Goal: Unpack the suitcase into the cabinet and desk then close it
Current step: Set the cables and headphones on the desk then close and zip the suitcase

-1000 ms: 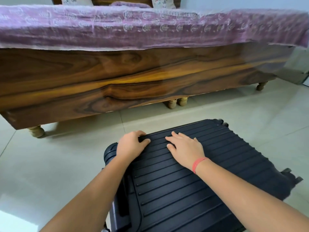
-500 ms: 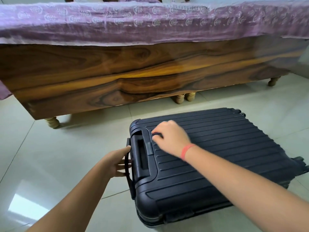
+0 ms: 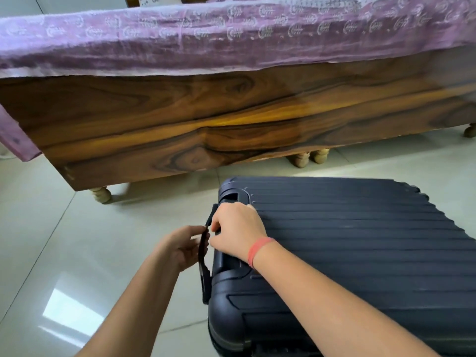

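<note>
A dark navy ribbed hard-shell suitcase (image 3: 347, 243) lies flat and closed on the tiled floor, at the lower right. Its black handle (image 3: 204, 264) runs along the left end. My left hand (image 3: 184, 247) curls its fingers around that handle from the left. My right hand (image 3: 237, 229), with a red band on the wrist, rests on the suitcase's left edge beside the recessed handle well, with its fingertips at the same handle. What lies inside the suitcase is hidden.
A wooden bed frame (image 3: 206, 119) with turned legs stands just beyond the suitcase, and a purple patterned sheet (image 3: 206, 39) hangs over it. Pale glossy floor tiles (image 3: 64, 253) spread out to the left.
My right hand has slid from the top of the lid to the left edge by the handle. My left hand has closed on the handle. The view has shifted left.
</note>
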